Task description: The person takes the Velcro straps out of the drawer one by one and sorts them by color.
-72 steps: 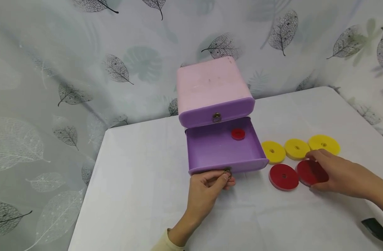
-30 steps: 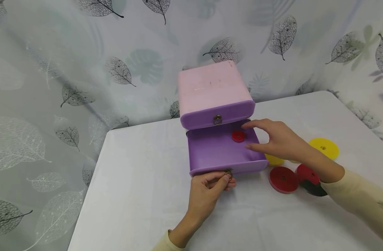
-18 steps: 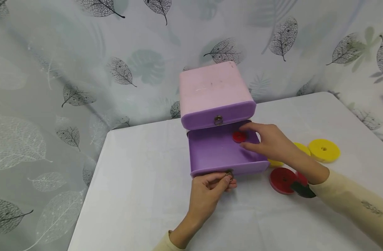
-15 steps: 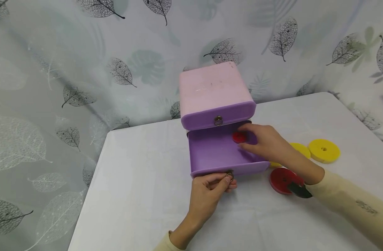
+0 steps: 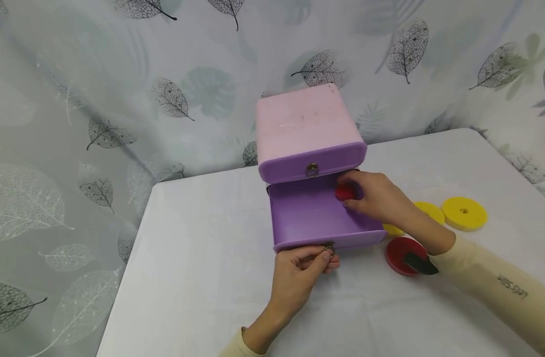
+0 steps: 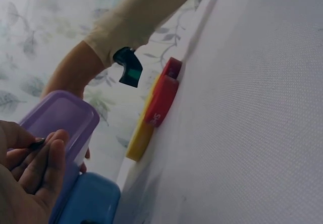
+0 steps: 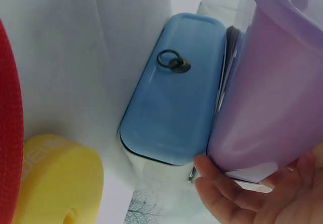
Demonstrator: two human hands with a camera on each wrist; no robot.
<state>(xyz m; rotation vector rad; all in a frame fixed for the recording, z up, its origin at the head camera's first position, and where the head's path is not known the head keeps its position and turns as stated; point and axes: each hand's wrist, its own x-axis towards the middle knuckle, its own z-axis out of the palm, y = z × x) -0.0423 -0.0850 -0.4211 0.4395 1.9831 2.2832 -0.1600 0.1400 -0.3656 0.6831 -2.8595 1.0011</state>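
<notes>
A small chest with a pink top (image 5: 303,121) stands at the back of the table. Its purple middle drawer (image 5: 308,213) is pulled out. My left hand (image 5: 297,275) pinches the drawer's brass ring pull (image 5: 329,251) between thumb and forefinger. Inside, near the back right corner, my right hand (image 5: 377,196) has thumb and forefinger round a small red roll (image 5: 344,191), which they partly cover. In the right wrist view some fingers (image 7: 227,191) hang outside the drawer's side, close to the blue drawer front (image 7: 176,93) below.
Right of the chest lie yellow rolls (image 5: 464,213) with centre holes, partly behind my right forearm. A larger red roll (image 5: 398,250) lies in front of them; a second one (image 6: 173,67) shows in the left wrist view. A dark wrist camera (image 5: 420,264) overlaps the near red one.
My right hand has left the large red rolls, reached left into the drawer, and its fingers have closed on the small red roll. My left hand stays on the ring pull.
</notes>
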